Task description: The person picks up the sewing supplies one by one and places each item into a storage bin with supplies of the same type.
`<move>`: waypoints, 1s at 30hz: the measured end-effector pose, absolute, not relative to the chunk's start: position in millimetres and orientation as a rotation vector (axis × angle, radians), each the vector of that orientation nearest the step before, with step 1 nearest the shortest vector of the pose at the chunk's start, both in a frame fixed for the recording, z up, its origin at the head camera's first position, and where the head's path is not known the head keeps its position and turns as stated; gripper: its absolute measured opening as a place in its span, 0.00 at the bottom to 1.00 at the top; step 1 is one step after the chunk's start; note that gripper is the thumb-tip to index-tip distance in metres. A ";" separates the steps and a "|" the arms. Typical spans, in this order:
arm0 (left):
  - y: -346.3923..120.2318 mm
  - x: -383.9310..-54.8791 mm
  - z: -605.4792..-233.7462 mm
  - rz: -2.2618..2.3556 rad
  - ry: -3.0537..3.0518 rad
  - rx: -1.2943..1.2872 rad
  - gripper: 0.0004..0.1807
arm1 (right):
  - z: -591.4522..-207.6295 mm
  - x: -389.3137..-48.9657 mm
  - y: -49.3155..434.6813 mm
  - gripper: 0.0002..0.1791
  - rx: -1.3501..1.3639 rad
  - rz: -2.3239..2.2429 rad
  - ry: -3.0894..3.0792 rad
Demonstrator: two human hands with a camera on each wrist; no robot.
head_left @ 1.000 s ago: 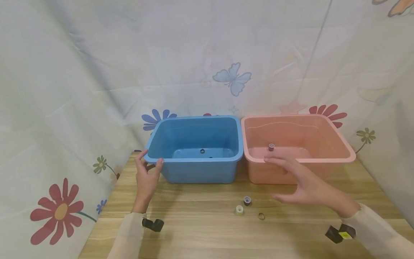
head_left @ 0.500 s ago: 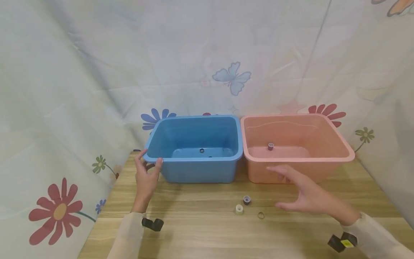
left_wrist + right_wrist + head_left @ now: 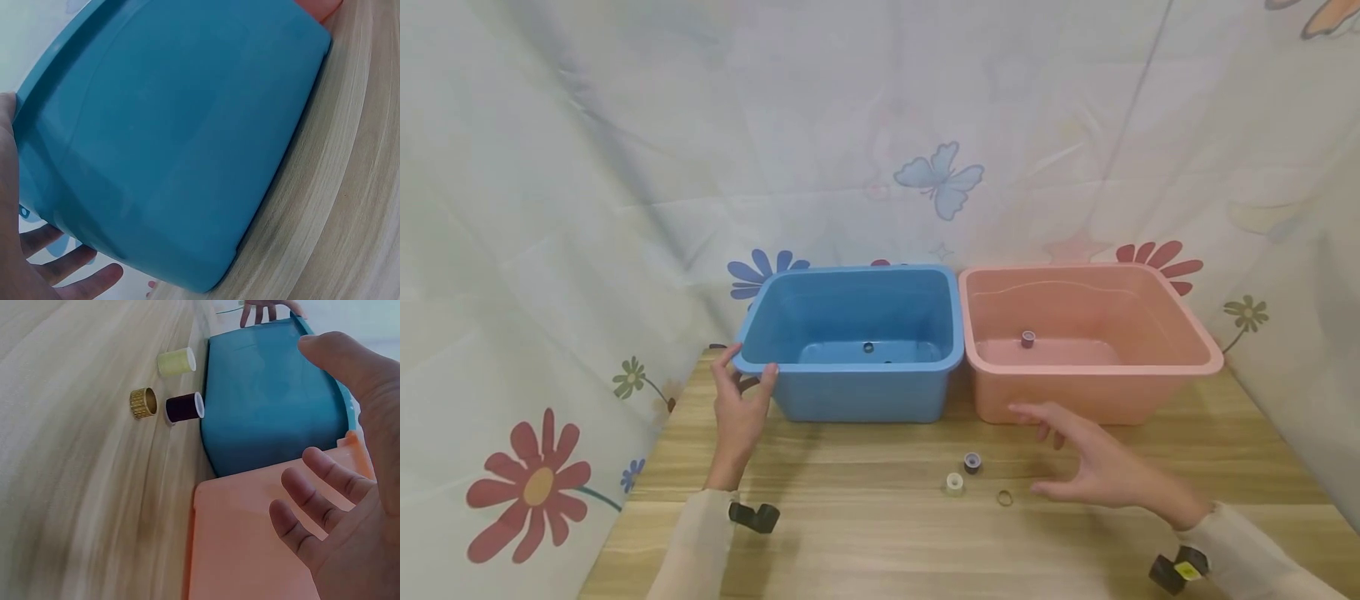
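Blue tub [image 3: 861,395], left, has its near-left corner clasped between left hand [image 3: 741,425]'s thumb and fingers, seemingly for steadiness; right hand [image 3: 1101,467] hovers empty, fingers apart, near gold ring [image 3: 137,405].

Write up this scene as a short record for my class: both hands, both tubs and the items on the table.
Left hand: at the near left corner of the blue tub, thumb on the rim
Right hand: holds nothing, thumb and fingers apart
In blue tub: dark round item; another mostly hidden
In pink tub: purplish spool
On table: dark spool, pale spool, gold ring
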State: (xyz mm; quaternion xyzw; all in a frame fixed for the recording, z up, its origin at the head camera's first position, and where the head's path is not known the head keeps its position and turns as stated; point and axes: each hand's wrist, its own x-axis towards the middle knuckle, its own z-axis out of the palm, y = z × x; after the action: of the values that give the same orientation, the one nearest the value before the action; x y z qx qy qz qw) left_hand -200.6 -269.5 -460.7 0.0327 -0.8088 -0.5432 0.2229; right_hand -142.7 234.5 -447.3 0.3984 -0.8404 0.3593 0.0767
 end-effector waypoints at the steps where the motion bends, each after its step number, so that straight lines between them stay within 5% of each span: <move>1: -269.4 -200.9 -460.6 -1.497 -2.234 0.092 0.38 | -448.8 -142.8 234.4 0.55 1.191 1.077 -2.519; 30: -271.3 -202.6 -464.3 -1.492 -2.239 0.077 0.39 | -489.2 -149.6 233.0 0.48 1.157 1.124 -2.608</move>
State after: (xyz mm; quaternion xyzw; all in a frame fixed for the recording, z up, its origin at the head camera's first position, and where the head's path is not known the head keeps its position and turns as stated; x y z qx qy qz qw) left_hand -202.6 -271.3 -464.3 0.0279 -0.8109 -0.5403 0.2232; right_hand -149.6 233.0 -489.2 0.3769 -0.8499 0.3664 0.0375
